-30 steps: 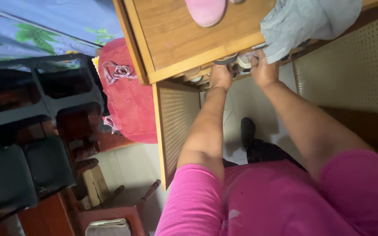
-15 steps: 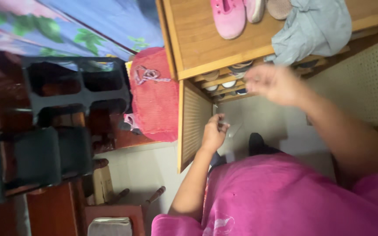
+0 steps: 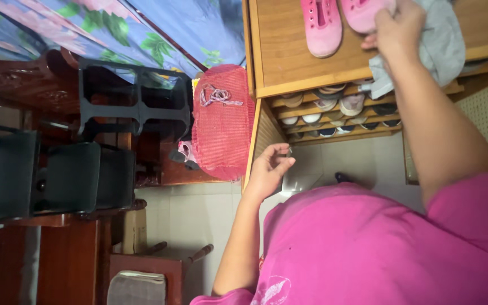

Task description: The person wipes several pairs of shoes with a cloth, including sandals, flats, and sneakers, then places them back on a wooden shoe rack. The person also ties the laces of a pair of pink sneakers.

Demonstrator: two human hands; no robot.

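While the right hand point(image 3: 396, 28) closes its fingers on a pink shoe point(image 3: 364, 12) beside the grey cloth point(image 3: 439, 39) atop the wooden shoe cabinet point(image 3: 280, 51), the left hand point(image 3: 266, 169) hangs loosely curled beside the cabinet's open door, seemingly pinching something small.

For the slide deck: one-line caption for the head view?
Right hand grips a pink shoe atop a wooden shoe cabinet; left hand hangs beside its open door.

A wooden shoe cabinet point(image 3: 289, 51) is carrying two pink shoes point(image 3: 322, 25) and a grey cloth point(image 3: 444, 45) on its top. Below that top, slatted shelves point(image 3: 340, 121) are holding rows of shoes
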